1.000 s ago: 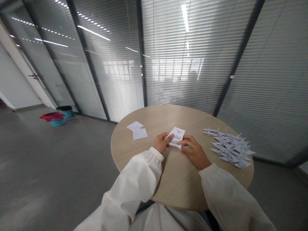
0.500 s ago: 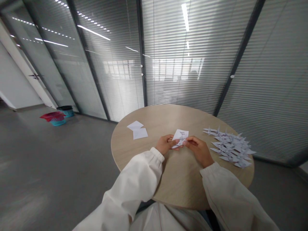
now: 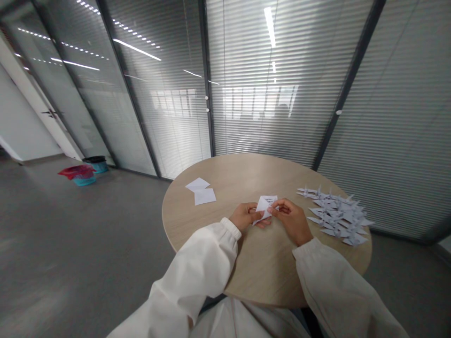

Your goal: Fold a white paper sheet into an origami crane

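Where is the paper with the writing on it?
In the head view, the printed paper is held between the left hand and the right hand, over the round table, left of the pile of paper birds.

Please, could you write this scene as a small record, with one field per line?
Left hand: grips the left side of a partly folded white paper sheet with dark print
Right hand: pinches the sheet's right side
Surface: round light-brown wood-look table
Table, left: two flat white paper pieces
Table, right: many pointed, folded white paper figures
Beyond, left: red-lined blue bin; black-lined blue bin
Background: glass wall with horizontal blinds
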`<state>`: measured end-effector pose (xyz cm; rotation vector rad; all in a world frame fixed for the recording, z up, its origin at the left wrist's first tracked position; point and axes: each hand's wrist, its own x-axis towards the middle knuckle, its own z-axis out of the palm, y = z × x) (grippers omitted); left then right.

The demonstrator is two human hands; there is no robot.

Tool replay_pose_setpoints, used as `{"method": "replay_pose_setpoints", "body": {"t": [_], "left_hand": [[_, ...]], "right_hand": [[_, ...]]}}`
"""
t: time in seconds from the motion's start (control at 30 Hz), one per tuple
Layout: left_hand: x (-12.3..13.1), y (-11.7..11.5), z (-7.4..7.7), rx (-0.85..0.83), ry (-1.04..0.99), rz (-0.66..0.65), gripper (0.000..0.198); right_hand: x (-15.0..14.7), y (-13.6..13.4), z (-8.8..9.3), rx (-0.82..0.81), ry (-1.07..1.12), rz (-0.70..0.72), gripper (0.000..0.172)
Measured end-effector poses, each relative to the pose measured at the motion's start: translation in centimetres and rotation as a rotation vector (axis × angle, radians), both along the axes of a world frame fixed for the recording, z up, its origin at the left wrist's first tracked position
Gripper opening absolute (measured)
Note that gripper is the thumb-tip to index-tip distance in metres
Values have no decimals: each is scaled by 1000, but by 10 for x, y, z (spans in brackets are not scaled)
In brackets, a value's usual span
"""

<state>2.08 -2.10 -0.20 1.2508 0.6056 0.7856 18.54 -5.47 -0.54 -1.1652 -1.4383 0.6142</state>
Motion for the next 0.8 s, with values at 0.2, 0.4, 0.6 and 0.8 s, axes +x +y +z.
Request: {"method": "replay_pose_setpoints", "body": {"t": [0.2, 0.4, 0.6, 0.8], "left_hand": [[2, 0, 1, 15, 82, 18, 54], [1, 0, -3, 22, 79, 20, 52], [1, 0, -3, 14, 62, 32, 51], [0, -1, 0, 22, 78, 61, 49]], "right_hand": [[-1, 0, 0, -1, 9, 4, 28], [-1, 0, -3, -6, 59, 60, 26], [-3, -3, 2, 10, 101, 121, 27], [-3, -2, 0, 3, 118, 142, 33]]}}
